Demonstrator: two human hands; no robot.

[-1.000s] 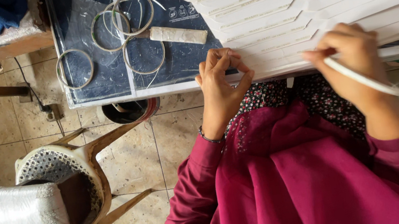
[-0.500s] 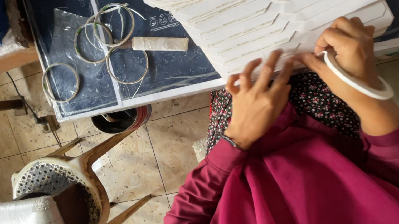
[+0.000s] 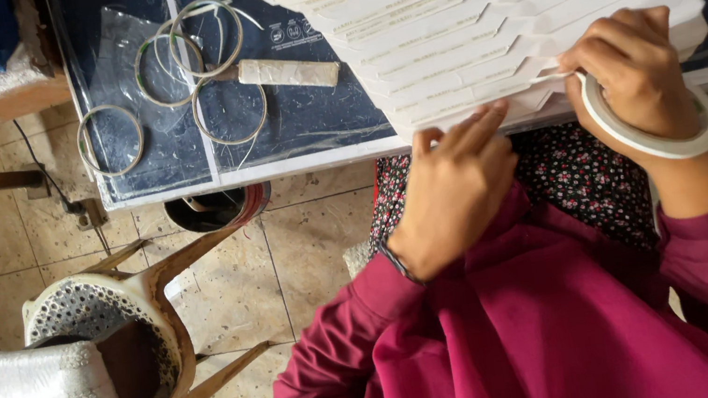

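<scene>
From the head view, we see our right hand (image 3: 633, 74) closed around a roll of white tape (image 3: 659, 136) that sits like a bracelet at the wrist, its fingers pinched on a thin tape end at the near edge of the fanned stack of white card blanks (image 3: 497, 25). Our left hand (image 3: 455, 178) lies flat with fingers spread narrow, their tips pressing the near edge of the same stack, holding nothing.

The stack overhangs the near edge of the dark table (image 3: 305, 126), so we judge that a hard pull on the tape could drag the lowest blanks off toward our lap. If the left fingers lift too early, the strip may wander and stick crooked or crease. The roll is loose at the wrist and could slide and twist the tape.

Well to the left lie spent tape rings (image 3: 211, 70) and a small paper-wrapped roll (image 3: 288, 72), apart from our hands. A chair (image 3: 110, 332) stands on the tiled floor, near left.
</scene>
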